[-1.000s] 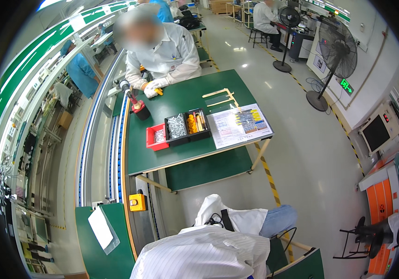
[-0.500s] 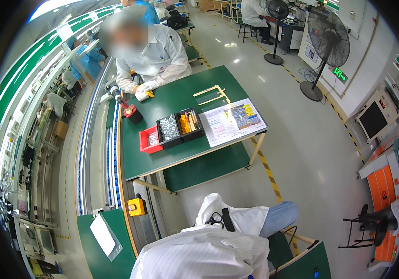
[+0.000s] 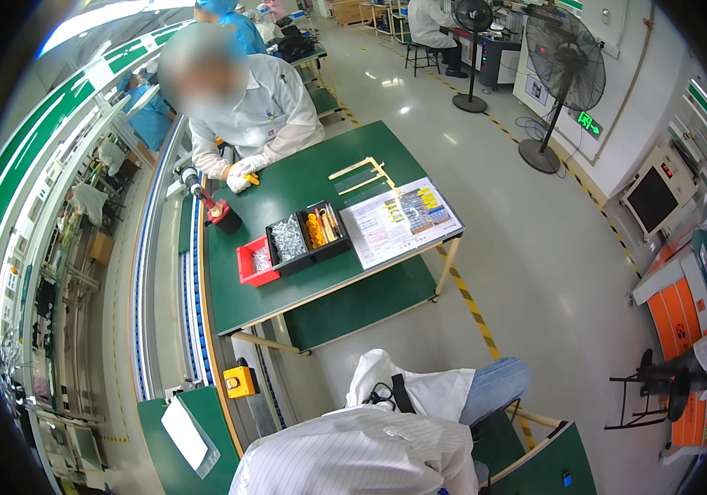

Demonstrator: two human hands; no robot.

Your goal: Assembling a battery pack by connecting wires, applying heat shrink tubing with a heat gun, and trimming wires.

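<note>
Head view: at far left a yellow switch box (image 3: 239, 381) is fixed by the conveyor rail (image 3: 192, 289). On the green desk (image 3: 320, 280), a red tray (image 3: 253, 262) is set close to the rail-side edge — it could be nudged off by a co-worker's gloved hands (image 3: 242, 173), which are closed on a small yellow part. The instruction sheet (image 3: 399, 221) overhangs the desk edge and might be lifted by the floor fan (image 3: 563, 62). The wearer's own hands are not seen, so their grip cannot be told — a white cloth (image 3: 419, 388) lies in the lap, nearest them.
</note>
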